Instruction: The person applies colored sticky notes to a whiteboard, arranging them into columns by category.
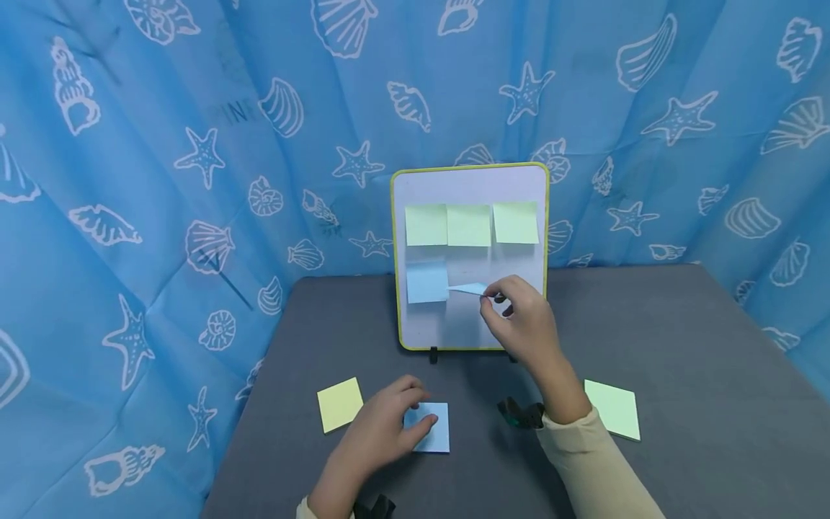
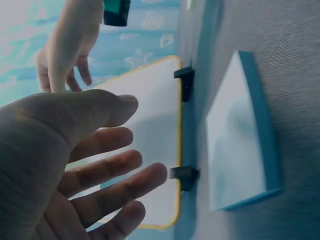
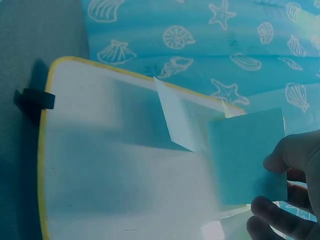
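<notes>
My right hand (image 1: 521, 321) pinches a blue sticky note (image 3: 247, 157) by its edge, in front of the whiteboard (image 1: 470, 184). Seen from the head, that note is nearly edge-on, just right of another blue sticky note (image 1: 426, 282) stuck on the board. Above them runs a row of three pale green sticky notes (image 1: 469, 225). Over the blue sticky-note pad (image 1: 437, 432) on the table hovers my left hand (image 1: 392, 422). Its fingers are relaxed and hold nothing; the left wrist view shows a gap between hand and pad (image 2: 235, 140).
A yellow sticky-note pad (image 1: 340, 405) lies left of my left hand. Beside my right forearm is a pale green pad (image 1: 612, 409). The board stands on black feet (image 1: 434, 355) on the grey table (image 1: 700, 346), before a blue shell-patterned curtain (image 1: 415, 65).
</notes>
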Action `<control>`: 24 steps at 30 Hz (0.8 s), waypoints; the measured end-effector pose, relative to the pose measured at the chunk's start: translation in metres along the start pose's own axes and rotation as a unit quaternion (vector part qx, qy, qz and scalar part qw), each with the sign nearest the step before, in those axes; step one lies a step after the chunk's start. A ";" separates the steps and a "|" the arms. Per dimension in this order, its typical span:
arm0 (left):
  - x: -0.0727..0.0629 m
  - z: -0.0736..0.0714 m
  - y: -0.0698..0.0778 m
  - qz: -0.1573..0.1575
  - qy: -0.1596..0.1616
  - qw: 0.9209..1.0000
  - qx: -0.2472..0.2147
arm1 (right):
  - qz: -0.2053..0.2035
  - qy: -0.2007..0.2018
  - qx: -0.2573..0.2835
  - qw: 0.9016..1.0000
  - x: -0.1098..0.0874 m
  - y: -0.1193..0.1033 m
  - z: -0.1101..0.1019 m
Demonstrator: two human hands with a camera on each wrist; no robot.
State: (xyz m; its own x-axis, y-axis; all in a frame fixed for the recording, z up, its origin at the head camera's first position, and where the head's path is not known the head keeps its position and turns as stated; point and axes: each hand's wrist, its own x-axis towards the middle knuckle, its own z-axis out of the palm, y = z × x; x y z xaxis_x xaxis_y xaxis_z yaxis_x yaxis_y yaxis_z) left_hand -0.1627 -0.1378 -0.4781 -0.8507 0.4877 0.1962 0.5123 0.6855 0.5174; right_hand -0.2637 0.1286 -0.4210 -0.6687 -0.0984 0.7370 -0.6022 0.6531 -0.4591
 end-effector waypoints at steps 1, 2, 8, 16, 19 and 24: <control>0.003 -0.002 0.001 0.001 0.001 1.000 -0.002 | -0.001 0.005 -0.002 1.000 0.002 0.001 0.001; 0.006 -0.004 0.002 0.004 0.005 1.000 -0.001 | -0.001 0.010 -0.003 1.000 0.003 0.003 0.002; 0.029 -0.016 0.005 0.043 0.060 0.997 0.007 | -0.021 0.043 -0.019 0.999 0.008 0.017 0.010; 0.060 -0.031 0.012 0.103 0.126 0.987 -0.008 | -0.037 0.078 -0.024 0.996 0.010 0.030 0.021; 0.070 -0.035 0.014 0.105 0.141 0.984 -0.009 | -0.038 0.079 -0.033 0.996 0.010 0.031 0.023; 0.085 -0.040 0.013 0.097 0.170 0.981 -0.002 | -0.040 0.072 -0.046 0.996 0.012 0.031 0.028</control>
State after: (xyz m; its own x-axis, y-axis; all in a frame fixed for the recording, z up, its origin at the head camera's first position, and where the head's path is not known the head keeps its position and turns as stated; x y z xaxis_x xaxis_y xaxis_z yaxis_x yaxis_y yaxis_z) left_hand -0.2335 -0.1092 -0.4211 -0.7271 0.4009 0.5573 0.6692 0.5952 0.4449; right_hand -0.3024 0.1269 -0.4402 -0.5466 -0.0482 0.8360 -0.6044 0.7137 -0.3540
